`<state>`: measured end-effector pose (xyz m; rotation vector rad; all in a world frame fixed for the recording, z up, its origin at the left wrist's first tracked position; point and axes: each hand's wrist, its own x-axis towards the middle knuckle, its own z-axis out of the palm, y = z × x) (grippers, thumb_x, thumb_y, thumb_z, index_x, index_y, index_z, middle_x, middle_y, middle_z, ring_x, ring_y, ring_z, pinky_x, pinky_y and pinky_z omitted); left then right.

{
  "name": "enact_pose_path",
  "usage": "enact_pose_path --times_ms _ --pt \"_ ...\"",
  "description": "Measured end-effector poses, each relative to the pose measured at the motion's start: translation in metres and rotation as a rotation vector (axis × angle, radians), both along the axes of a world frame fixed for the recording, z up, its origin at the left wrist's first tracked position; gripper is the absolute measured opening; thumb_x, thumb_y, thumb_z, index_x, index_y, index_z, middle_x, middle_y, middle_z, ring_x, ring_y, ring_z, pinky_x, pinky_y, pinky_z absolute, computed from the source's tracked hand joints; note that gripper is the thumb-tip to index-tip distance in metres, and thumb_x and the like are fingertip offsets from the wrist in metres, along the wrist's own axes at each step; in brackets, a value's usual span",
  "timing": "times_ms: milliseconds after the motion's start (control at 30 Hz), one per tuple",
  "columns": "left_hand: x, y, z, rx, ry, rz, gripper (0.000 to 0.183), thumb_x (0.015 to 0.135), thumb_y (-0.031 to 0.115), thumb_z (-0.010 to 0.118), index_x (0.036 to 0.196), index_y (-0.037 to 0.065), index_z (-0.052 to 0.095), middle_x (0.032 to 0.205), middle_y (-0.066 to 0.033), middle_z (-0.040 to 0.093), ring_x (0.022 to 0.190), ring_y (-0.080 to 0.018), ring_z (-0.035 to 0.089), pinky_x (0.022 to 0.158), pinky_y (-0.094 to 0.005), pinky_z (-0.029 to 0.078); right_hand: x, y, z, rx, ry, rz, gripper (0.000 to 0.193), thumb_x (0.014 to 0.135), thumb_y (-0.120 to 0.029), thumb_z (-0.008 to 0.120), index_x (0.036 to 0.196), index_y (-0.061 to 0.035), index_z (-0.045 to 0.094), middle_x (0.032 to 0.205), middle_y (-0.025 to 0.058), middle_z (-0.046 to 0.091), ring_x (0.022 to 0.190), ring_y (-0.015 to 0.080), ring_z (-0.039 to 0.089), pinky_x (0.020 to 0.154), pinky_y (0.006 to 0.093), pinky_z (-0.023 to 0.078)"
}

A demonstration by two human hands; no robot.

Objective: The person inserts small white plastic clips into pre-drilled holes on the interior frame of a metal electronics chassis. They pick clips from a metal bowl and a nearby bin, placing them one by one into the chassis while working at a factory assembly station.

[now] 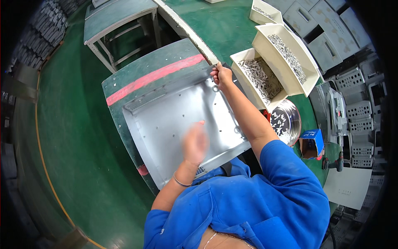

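Note:
A shallow grey sheet-metal box with raised walls and several small studs or holes in its floor lies on the green bench top. At the box's far right corner, my right hand is closed with its fingers curled over the rim. My left hand hovers over the box floor, smeared by motion, so I cannot make out its fingers or anything in them. Two ring-shaped details show along the right side of the box, partly beside my right forearm.
Cream plastic bins of small pale metal parts stand on the right. Near them are a round steel bowl of similar pieces, an open blue carton and a power drill. Another worktable stands at far left, on green floor.

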<state>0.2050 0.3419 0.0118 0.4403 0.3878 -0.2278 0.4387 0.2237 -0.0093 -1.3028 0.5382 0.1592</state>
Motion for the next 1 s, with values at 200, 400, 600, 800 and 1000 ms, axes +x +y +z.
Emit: enact_pose_path --times_ms 200,400,600,800,1000 --pt "0.001 0.003 0.002 -0.005 0.023 -0.001 0.027 0.086 0.018 0.04 0.103 -0.001 0.046 0.057 -0.0025 0.05 0.038 -0.0055 0.037 0.033 -0.0178 0.026 -0.011 0.007 0.007 0.016 -0.046 -0.019 0.024 0.083 -0.024 0.044 0.075 -0.0021 0.047 0.058 0.0071 0.051 0.036 0.0075 0.038 0.03 0.0194 0.032" --pt "0.001 0.003 0.002 -0.008 0.022 -0.004 0.026 0.086 0.018 0.039 0.102 -0.002 0.046 0.057 -0.0027 0.05 0.039 -0.0057 0.036 0.033 -0.0181 0.026 -0.005 0.008 -0.001 -0.01 -0.079 0.009 0.011 0.082 -0.015 0.043 0.077 -0.0056 0.047 0.057 0.003 0.048 0.04 0.0064 0.038 0.032 0.0177 0.031" --pt "0.001 0.002 0.001 0.011 0.027 0.015 0.028 0.086 0.02 0.04 0.104 -0.002 0.045 0.056 -0.0028 0.049 0.038 -0.006 0.036 0.033 -0.0181 0.026 -0.001 0.012 -0.004 0.095 -0.039 -0.077 0.018 0.085 -0.019 0.038 0.074 -0.0062 0.046 0.053 0.0018 0.045 0.036 0.0063 0.034 0.03 0.0176 0.025" --pt "0.004 0.001 0.003 0.063 0.028 0.004 0.035 0.087 0.024 0.04 0.11 -0.002 0.039 0.056 -0.0022 0.047 0.038 -0.0063 0.035 0.033 -0.0179 0.026 0.0 0.013 0.0 0.071 0.015 -0.077 0.026 0.086 -0.028 0.037 0.074 -0.0062 0.045 0.055 0.0024 0.045 0.036 0.0068 0.032 0.029 0.0184 0.024" --pt "0.003 0.011 -0.003 0.061 0.04 0.173 0.046 0.087 0.03 0.037 0.119 -0.003 0.031 0.057 -0.0029 0.046 0.038 -0.0068 0.033 0.033 -0.0179 0.025 -0.048 0.02 0.008 0.027 0.03 0.128 0.025 0.082 -0.031 0.044 0.072 -0.0077 0.047 0.062 0.0007 0.044 0.043 0.0065 0.034 0.033 0.0179 0.022"
